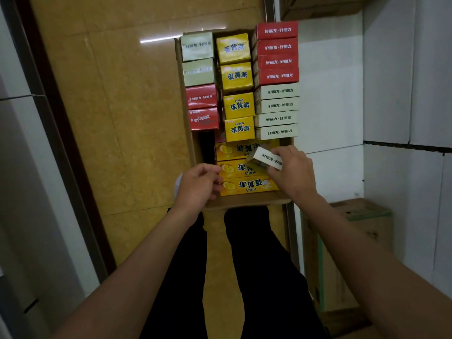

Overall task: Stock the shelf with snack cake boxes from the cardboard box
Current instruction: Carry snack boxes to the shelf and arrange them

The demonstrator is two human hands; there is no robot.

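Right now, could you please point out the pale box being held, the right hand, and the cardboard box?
pale box (267,158), head view, on its printed face.
right hand (292,172), head view, on the back of the hand.
cardboard box (244,201), head view, on its near wall.

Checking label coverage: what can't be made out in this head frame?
- Shelf: none in view, cut off by the frame.
- Pale box in right hand: body hidden by fingers, motion-blurred.
- Left hand: curled fingers hide whether it holds anything.
- Dark gap in cardboard box: too shadowed to read.
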